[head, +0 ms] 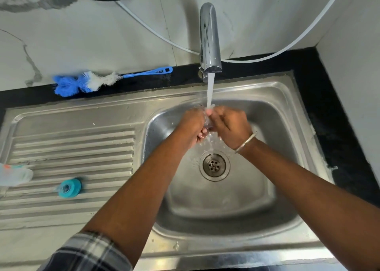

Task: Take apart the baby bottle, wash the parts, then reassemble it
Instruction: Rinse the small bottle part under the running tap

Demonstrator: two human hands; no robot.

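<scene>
**Rinsing a small clear part under the running tap**

Step in hand, as I judge it: washing one small bottle part. Doing it well is calling for turning the piece so the stream is reaching every fold, rubbing inside and out with the fingertips, and keeping it over the basin, away from the open drain (214, 165)

Both hands are meeting under the water stream (210, 91) falling from the chrome tap spout (209, 38). The left hand (191, 124) is curling its fingers round a small transparent soft piece (208, 121), probably the teat, though it is too hidden to be sure. The right hand (230, 126) is pinching the same piece from the other side, fingers bent. A thin metal bangle (245, 142) is sitting on the right wrist

The other parts are lying on the ribbed drainboard of the stainless steel sink (72, 145): the teal plastic screw ring (70, 187), and the clear bottle body with orange markings (14, 175) at the frame's left edge, near each other but apart. The blue and white bottle brush (90, 82) is resting on the black bench (320, 98) behind the sink, untouched
</scene>
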